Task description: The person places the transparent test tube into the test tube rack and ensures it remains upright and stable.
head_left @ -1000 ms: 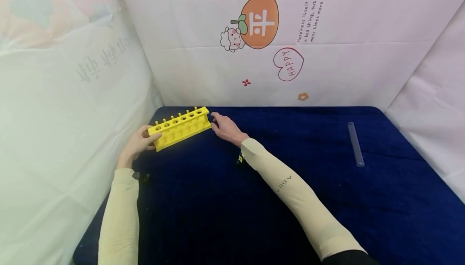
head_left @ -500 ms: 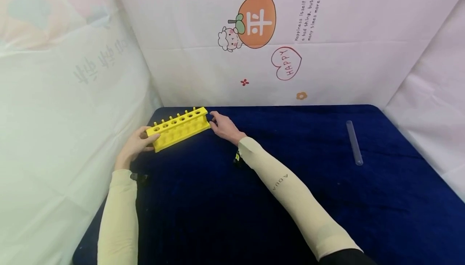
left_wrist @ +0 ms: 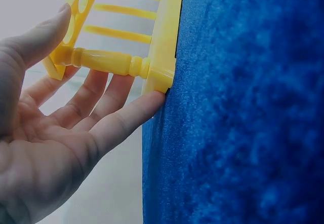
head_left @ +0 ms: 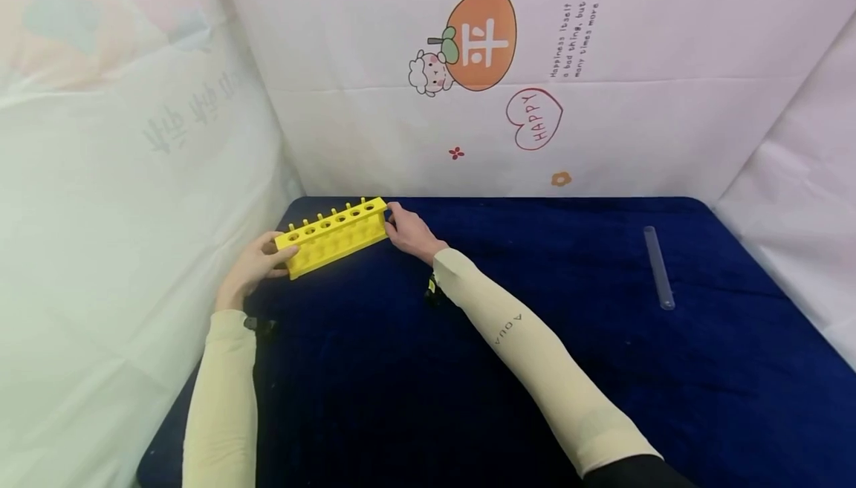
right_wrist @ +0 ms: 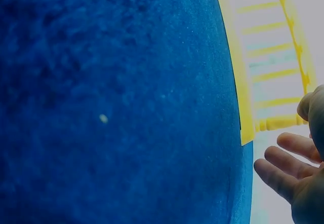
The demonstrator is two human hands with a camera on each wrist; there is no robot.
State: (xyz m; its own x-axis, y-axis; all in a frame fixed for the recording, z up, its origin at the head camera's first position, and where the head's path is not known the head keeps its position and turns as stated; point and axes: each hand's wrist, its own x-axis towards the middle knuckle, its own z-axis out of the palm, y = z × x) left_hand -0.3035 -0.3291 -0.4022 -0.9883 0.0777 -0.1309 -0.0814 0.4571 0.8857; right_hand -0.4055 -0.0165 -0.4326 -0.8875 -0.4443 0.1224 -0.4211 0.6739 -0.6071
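Observation:
A yellow test tube rack [head_left: 336, 234] with a row of holes and upright pegs rests slantwise at the far left of the blue table. My left hand [head_left: 257, 264] holds its left end. In the left wrist view, the thumb [left_wrist: 48, 39] lies on the holed top plate and the other fingers reach behind the end post [left_wrist: 109, 62]. My right hand [head_left: 413, 232] is right at the rack's other end. Its thumb [right_wrist: 306, 106] overlaps the top plate's end in the right wrist view, while the visible fingers stay loosely extended.
A clear test tube [head_left: 658, 269] lies on the right side of the blue cloth-covered table [head_left: 535, 265]. White printed curtains [head_left: 368, 124] rise behind the table and along both sides.
My right hand has moved slightly left, from just beside the rack's right end up to it. The left hand keeps its hold, and the rack stays nearly in place.

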